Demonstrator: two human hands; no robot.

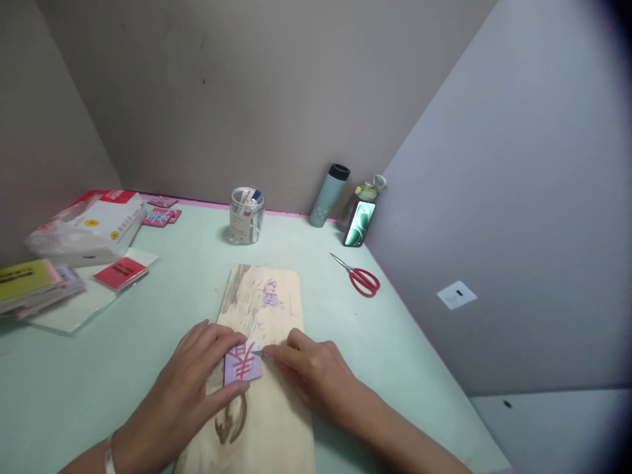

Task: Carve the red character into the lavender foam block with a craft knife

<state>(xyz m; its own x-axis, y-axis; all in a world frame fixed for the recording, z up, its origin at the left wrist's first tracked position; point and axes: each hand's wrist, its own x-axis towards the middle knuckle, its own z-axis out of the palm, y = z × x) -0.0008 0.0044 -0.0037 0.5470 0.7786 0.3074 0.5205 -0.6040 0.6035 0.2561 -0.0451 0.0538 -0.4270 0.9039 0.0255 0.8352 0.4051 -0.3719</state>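
A small lilac paper square with a red cut character [243, 363] lies on a wooden board [266, 421] in front of me. My left hand [195, 382] presses flat on the square's left side, thumb along its lower edge, fingers apart. My right hand [316, 372] is pinched around a thin blade tool whose grey tip [259, 353] touches the square's upper right part. Lilac scraps [270, 294] lie on the far end of the board.
Red scissors [363, 278] lie to the right. A clear jar of pens [246, 216], a grey flask [329, 195], a bottle and a propped phone [360, 224] stand by the back wall. A tissue pack [91, 225], red cards [120, 272] and booklets [29, 282] sit left.
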